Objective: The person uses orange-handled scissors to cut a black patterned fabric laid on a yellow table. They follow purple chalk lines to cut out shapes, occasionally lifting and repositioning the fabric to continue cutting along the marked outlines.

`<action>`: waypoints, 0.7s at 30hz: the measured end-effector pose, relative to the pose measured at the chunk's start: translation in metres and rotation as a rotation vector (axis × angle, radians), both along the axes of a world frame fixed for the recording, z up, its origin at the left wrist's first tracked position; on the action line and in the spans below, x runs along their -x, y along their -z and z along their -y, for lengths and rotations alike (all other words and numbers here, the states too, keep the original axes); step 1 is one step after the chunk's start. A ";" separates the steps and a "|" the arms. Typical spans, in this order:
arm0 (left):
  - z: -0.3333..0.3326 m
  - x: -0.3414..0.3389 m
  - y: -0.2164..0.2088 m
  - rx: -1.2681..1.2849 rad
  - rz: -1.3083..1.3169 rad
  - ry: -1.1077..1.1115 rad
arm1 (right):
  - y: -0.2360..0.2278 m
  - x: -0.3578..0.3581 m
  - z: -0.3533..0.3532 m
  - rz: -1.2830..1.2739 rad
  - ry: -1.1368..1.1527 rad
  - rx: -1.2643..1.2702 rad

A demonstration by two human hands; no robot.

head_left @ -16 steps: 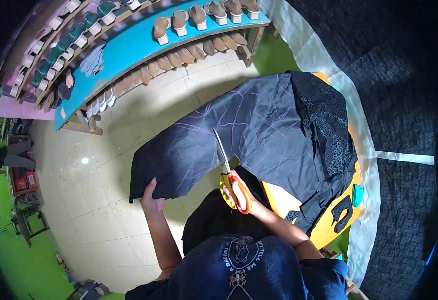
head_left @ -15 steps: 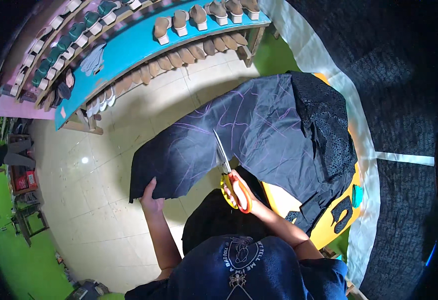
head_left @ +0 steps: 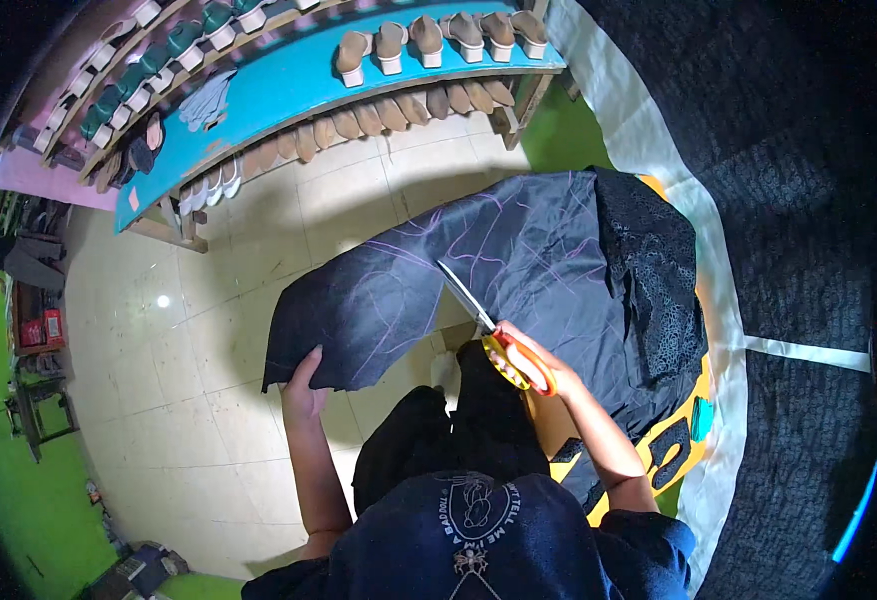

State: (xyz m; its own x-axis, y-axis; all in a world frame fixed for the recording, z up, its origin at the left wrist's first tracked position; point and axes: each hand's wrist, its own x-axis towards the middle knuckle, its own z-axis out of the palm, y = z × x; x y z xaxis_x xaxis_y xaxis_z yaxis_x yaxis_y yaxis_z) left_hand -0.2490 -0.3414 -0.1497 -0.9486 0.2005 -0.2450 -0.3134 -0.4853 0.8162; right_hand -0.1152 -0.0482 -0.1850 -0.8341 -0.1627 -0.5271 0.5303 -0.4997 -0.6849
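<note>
A large piece of black fabric (head_left: 529, 235) marked with purple lines stretches across the middle, its right part lying over a yellow table. My left hand (head_left: 304, 390) pinches the lower left corner, so that end hangs over the floor. In my right hand (head_left: 529, 360) is a pair of scissors (head_left: 469, 295) with yellow and orange handles. The blades look nearly together and point up and left, their tips at the inner end of a cut in the fabric. Black lacy cloth (head_left: 654, 280) is bunched at the fabric's right side.
The yellow table (head_left: 701, 395) carries black cut pieces (head_left: 671, 450) and a small teal item (head_left: 702, 419). Across the back runs a turquoise bench (head_left: 289, 90) with tan shoes (head_left: 427, 40) on top and shoe lasts below. Shelves of green shoes (head_left: 149, 75) stand at upper left.
The scissors and my right hand have shifted right and slightly down, and the gap in the fabric is wider. My left hand keeps its hold on the corner. The whole view has shifted slightly.
</note>
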 end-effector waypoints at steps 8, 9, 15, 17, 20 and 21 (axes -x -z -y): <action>0.003 0.005 -0.002 -0.047 0.035 0.064 | -0.013 -0.002 -0.038 0.246 -0.175 0.249; 0.003 0.006 -0.002 -0.036 0.046 0.061 | -0.015 -0.007 -0.043 0.197 -0.218 0.234; 0.008 0.005 0.000 -0.009 0.106 0.064 | -0.032 -0.005 -0.055 0.122 -0.476 -0.044; 0.009 0.005 0.002 -0.004 0.140 0.059 | -0.023 0.001 -0.056 0.126 -0.465 -0.081; 0.005 0.004 -0.003 -0.021 0.113 0.054 | -0.012 0.009 -0.060 0.089 -0.475 -0.096; 0.006 0.004 -0.003 -0.021 0.114 0.062 | -0.012 0.011 -0.054 0.051 -0.440 -0.146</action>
